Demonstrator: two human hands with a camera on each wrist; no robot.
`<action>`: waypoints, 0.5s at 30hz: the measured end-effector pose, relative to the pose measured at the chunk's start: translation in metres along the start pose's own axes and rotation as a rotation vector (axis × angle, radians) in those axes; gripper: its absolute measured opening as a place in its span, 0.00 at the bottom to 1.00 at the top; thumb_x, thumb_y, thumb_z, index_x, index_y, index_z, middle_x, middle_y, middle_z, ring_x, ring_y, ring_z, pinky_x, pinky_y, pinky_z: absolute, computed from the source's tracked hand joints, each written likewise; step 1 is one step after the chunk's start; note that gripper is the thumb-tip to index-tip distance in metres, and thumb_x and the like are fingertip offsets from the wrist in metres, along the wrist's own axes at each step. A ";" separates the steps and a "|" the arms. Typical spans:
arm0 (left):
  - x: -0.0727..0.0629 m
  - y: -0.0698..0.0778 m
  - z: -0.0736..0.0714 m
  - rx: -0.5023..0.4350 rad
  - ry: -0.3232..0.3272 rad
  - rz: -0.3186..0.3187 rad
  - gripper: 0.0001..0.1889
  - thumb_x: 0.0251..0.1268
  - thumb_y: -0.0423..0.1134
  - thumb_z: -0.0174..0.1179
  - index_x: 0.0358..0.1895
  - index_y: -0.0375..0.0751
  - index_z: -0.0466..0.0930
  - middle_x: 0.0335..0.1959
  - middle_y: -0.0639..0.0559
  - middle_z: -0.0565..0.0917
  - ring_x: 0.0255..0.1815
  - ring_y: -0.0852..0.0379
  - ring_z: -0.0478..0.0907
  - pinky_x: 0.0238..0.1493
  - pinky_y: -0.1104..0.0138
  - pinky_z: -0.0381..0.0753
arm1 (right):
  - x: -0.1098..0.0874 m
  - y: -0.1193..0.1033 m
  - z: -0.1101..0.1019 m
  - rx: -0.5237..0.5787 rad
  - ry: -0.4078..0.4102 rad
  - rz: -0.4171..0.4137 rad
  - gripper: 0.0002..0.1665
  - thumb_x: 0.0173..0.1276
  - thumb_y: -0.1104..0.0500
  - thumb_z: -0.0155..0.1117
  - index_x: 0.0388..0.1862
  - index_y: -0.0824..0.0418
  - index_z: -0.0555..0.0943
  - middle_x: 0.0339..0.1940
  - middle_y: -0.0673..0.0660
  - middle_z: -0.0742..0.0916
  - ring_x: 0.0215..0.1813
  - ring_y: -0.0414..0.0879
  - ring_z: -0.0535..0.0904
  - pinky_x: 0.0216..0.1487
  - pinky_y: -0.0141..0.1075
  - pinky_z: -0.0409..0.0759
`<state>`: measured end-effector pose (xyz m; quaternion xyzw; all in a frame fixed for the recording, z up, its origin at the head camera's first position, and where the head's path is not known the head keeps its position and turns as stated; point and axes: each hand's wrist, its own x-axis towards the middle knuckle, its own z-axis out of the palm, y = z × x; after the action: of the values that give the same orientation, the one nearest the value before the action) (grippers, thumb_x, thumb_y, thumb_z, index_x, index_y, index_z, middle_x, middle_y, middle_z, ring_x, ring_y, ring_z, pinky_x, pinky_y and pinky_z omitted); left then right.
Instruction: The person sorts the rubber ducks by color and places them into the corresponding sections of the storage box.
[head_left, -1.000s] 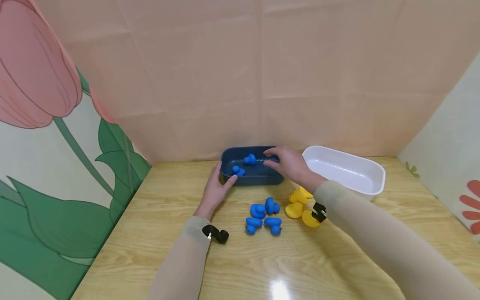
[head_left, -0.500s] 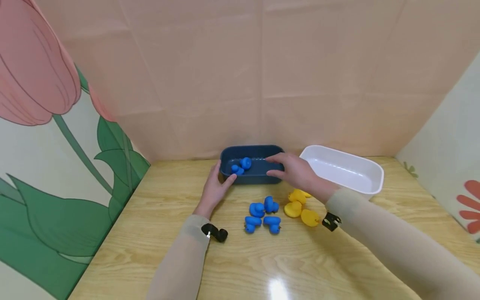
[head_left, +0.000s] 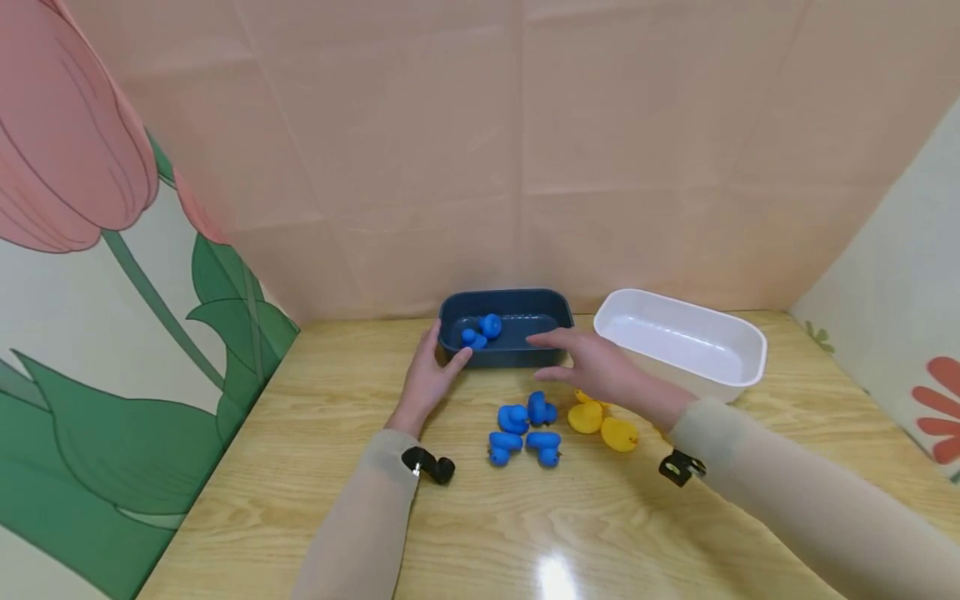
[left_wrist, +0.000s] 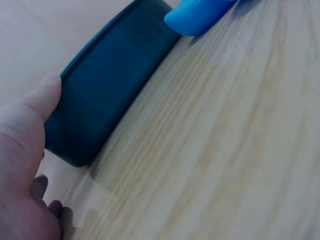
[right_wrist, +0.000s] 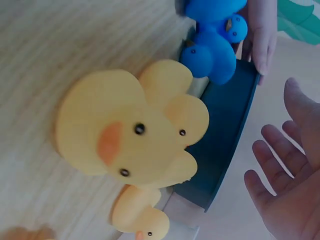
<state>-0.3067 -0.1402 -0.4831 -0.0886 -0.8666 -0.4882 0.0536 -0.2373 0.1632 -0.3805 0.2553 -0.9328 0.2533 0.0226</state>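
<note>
My left hand (head_left: 425, 379) holds the left end of a dark blue tub (head_left: 502, 359), thumb at the near rim and fingers along the end. The left wrist view shows that thumb against the tub's wall (left_wrist: 107, 92). Two blue rubber ducks (head_left: 491, 326) lie inside at the left. Over the table at the tub's near right corner hovers my right hand (head_left: 600, 365), thumb and fingers spread, holding nothing. Below it are several yellow rubber ducks (head_left: 585, 417), partly hidden by the hand. One yellow duck (right_wrist: 90, 125) fills the middle of the right wrist view.
Several blue ducks (head_left: 513, 418) sit in a cluster on the wooden table (head_left: 480, 525), left of the yellow ones. At the back right stands a white tub (head_left: 697, 340). Draped cloth (head_left: 420, 167) rises behind the table, with flower-print panels (head_left: 247, 333) at the sides.
My right hand has drawn back out of the dark blue tub toward the near right. One blue duck inside has rolled left against the other. My left hand stays put.
</note>
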 end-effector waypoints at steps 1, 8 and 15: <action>0.000 0.000 0.000 -0.001 -0.001 0.001 0.49 0.81 0.61 0.66 0.93 0.49 0.49 0.91 0.39 0.53 0.91 0.40 0.49 0.87 0.43 0.52 | -0.002 0.000 0.001 0.001 -0.005 -0.005 0.38 0.76 0.45 0.77 0.78 0.57 0.81 0.70 0.57 0.88 0.73 0.59 0.82 0.74 0.59 0.78; -0.001 0.000 -0.001 0.006 -0.009 -0.002 0.50 0.80 0.64 0.65 0.93 0.50 0.49 0.92 0.38 0.52 0.91 0.40 0.49 0.87 0.44 0.52 | -0.016 0.003 0.008 0.049 -0.046 -0.041 0.38 0.76 0.48 0.78 0.80 0.58 0.79 0.67 0.57 0.89 0.70 0.61 0.82 0.71 0.61 0.79; -0.002 0.002 -0.001 0.012 -0.012 -0.003 0.51 0.79 0.66 0.64 0.93 0.49 0.49 0.92 0.39 0.52 0.91 0.40 0.50 0.87 0.43 0.53 | -0.026 0.007 0.019 0.080 -0.073 -0.061 0.37 0.76 0.50 0.78 0.78 0.62 0.80 0.67 0.58 0.89 0.69 0.61 0.84 0.70 0.60 0.81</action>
<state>-0.3041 -0.1405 -0.4807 -0.0900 -0.8699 -0.4825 0.0482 -0.2167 0.1710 -0.4045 0.2935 -0.9138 0.2803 -0.0141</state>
